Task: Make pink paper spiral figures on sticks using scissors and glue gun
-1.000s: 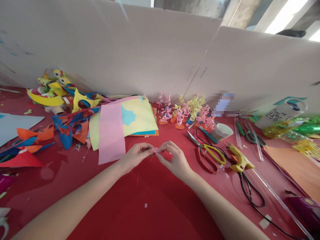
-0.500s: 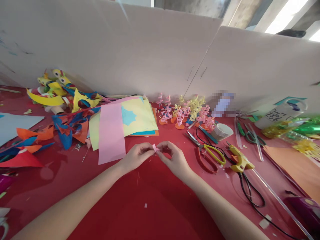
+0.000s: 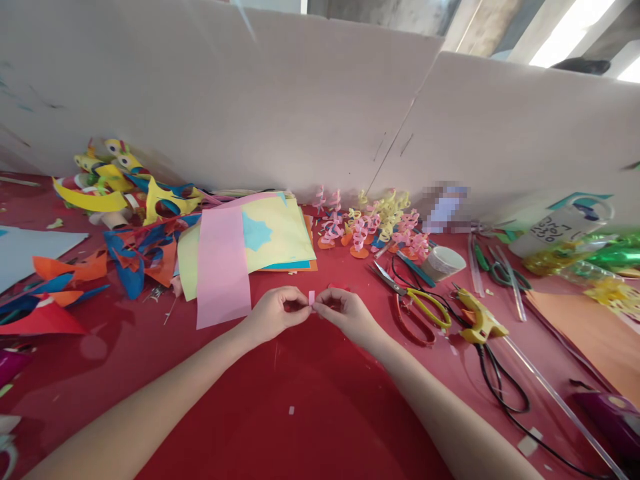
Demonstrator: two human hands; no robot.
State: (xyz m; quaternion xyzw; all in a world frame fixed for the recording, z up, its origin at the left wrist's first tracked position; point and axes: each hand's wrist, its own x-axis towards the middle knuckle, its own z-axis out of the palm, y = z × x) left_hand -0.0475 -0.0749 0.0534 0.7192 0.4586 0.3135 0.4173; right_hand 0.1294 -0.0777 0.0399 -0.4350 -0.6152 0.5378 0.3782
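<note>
A small pink paper strip (image 3: 311,298) stands upright between my two hands, above the red tabletop (image 3: 300,373). The thumb and finger of my left hand (image 3: 281,310) pinch it from the left. From the right, the fingertips of my right hand (image 3: 346,312) close on its lower end. A larger pink paper sheet (image 3: 223,273) lies just beyond my left hand, over a yellow sheet (image 3: 287,233) with a blue patch. Scissors (image 3: 407,300) with red and yellow handles rest to the right of my right hand.
Curled pink and yellow paper pieces (image 3: 360,230) stand along the white wall (image 3: 225,100). A paper cup (image 3: 443,263), a yellow glue gun (image 3: 480,320) with a black cord and a clear glue stick (image 3: 560,400) are on the right. Coloured cut-outs (image 3: 127,260) crowd the left.
The pink strip has turned from tilted to upright between my fingertips. My right fingers have shifted slightly lower around it. Nothing else has visibly moved.
</note>
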